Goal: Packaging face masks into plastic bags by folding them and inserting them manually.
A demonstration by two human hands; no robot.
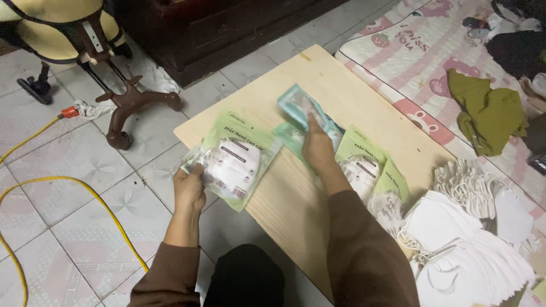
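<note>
On the wooden board (pixel 341 85), green packets (pixel 364 162) of white masks (pixel 472 256), left hand (pixel 189 190) gripping one.

Pale tiled floor (pixel 68 165), dark wooden cabinet (pixel 227 28), pink patterned mat (pixel 415 51).

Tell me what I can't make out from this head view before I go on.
- Teal packet at the right hand: motion-blurred, contents unclear.
- Left hand fingers: hidden behind the green mask packet.
- White mask stack: cut off by the bottom and right edges.
- Wooden board: near end hidden by the right sleeve.
</note>
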